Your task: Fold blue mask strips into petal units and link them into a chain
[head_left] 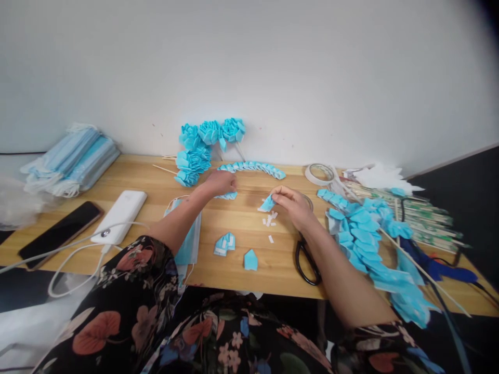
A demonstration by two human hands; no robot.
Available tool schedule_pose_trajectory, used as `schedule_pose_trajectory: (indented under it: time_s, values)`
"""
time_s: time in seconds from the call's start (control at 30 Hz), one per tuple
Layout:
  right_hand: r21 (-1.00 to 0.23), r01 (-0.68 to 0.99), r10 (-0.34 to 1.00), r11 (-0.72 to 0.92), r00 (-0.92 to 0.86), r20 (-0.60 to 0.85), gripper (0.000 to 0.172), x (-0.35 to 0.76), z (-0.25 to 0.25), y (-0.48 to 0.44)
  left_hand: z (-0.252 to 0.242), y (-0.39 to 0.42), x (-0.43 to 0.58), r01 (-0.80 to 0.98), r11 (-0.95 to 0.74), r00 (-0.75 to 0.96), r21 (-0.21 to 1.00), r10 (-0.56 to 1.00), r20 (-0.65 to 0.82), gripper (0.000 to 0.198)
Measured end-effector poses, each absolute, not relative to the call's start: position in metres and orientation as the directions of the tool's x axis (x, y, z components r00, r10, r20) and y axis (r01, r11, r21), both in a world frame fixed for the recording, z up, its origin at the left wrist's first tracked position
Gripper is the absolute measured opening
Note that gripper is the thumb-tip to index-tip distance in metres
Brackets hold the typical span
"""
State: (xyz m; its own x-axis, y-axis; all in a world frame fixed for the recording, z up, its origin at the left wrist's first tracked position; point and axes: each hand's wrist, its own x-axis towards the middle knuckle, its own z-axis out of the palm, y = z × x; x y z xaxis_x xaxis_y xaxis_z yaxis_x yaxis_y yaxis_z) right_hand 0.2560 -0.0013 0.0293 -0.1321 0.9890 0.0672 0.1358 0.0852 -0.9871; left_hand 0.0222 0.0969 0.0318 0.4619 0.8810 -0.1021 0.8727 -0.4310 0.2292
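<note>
My right hand pinches a small blue fabric petal by its upper end, just above the table. Below it lie several small white strips. My left hand is closed with its fingers curled down, next to a few blue petal pieces; what its fingertips hold, if anything, is hidden. Behind it runs a curved row of overlapping blue petals. Nearer me lie a folded cluster of blue pieces with white strips and a single cut blue petal.
Blue flowers on sticks lie at the back. Stacked masks, a phone and a cabled white power bank are left. Black-handled scissors, a tape roll, petal strips and a blue glue gun are right.
</note>
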Motion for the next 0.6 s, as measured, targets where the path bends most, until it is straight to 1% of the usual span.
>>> schedule_pose_trajectory:
  time_s: [0.1, 0.13, 0.17, 0.23, 0.3, 0.37, 0.47, 0.6]
  values:
    - [-0.992, 0.106, 0.986, 0.071, -0.159, 0.053, 0.017, 0.257, 0.026, -0.001, 0.033, 0.095, 0.021, 0.872, -0.428, 0.462, 0.237, 0.881, -0.107, 0.014]
    - [-0.994, 0.097, 0.985, 0.058, -0.169, 0.041, 0.018, 0.257, 0.026, -0.002, 0.035, 0.093, 0.020, 0.866, -0.427, 0.464, 0.259, 0.880, -0.101, 0.014]
    - [-0.995, 0.089, 0.984, 0.043, -0.178, 0.027, 0.018, 0.258, 0.026, -0.002, 0.039, 0.090, 0.020, 0.852, -0.427, 0.471, 0.302, 0.878, -0.089, 0.014]
    - [-0.996, 0.083, 0.981, 0.024, -0.196, 0.008, 0.019, 0.257, 0.026, -0.004, 0.047, 0.081, 0.020, 0.781, -0.421, 0.491, 0.462, 0.870, -0.038, 0.014]
    - [-0.996, 0.084, 0.978, 0.028, -0.209, 0.010, 0.019, 0.256, 0.028, -0.007, 0.056, 0.069, 0.022, 0.640, -0.416, 0.523, 0.646, 0.852, 0.030, 0.015]
    - [-0.996, 0.082, 0.973, 0.026, -0.231, 0.006, 0.019, 0.255, 0.030, -0.009, 0.061, 0.058, 0.026, 0.513, -0.392, 0.545, 0.764, 0.836, 0.062, 0.015]
    - [-0.998, 0.066, 0.959, -0.017, -0.281, -0.034, 0.019, 0.253, 0.031, -0.011, 0.060, 0.047, 0.032, 0.386, -0.323, 0.556, 0.864, 0.829, 0.061, 0.016]
    - [-0.998, 0.055, 0.961, -0.026, -0.274, -0.040, 0.017, 0.253, 0.030, -0.011, 0.055, 0.040, 0.037, 0.268, -0.264, 0.589, 0.927, 0.806, 0.059, 0.014]
